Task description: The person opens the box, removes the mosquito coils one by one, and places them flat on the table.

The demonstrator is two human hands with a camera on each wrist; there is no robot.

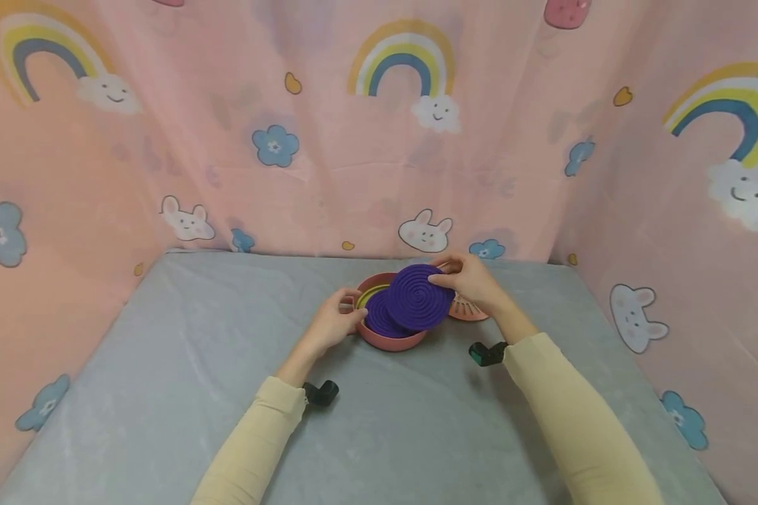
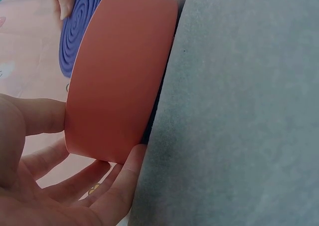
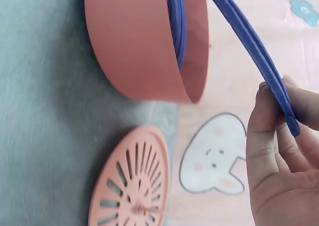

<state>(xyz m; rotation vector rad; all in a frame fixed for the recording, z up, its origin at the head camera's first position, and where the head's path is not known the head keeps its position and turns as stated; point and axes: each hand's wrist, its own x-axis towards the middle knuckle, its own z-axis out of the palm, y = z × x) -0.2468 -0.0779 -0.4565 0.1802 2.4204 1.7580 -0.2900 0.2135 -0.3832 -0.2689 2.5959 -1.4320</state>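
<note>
- Pink printed curtain (image 1: 328, 196) hangs behind and beside a grey-covered table (image 1: 164, 393); a round pink container (image 1: 393, 344) sits near the table's back edge, roughly midway between the back corners.
- Right hand (image 1: 474, 282) pinches the rim of a purple spiral disc (image 1: 420, 298), tilted and raised over the container's right side. Held at one edge only, it could swing or slip if the pinch loosens.
- Its edge looks double in the right wrist view; whether two discs cling together cannot be told. If so, one could peel away and drop.
- Left hand (image 1: 333, 324) grasps the container's left wall, thumb at the rim. A weak grasp could let the container slide if the disc knocks it.
- Inside lie another purple disc (image 1: 379, 319) and something yellow (image 1: 368, 296); a low pass could drag them askew.
- Slotted pink lid (image 1: 467, 311) lies toward the back right corner, beneath the right hand; a dipping wrist could nudge it.
</note>
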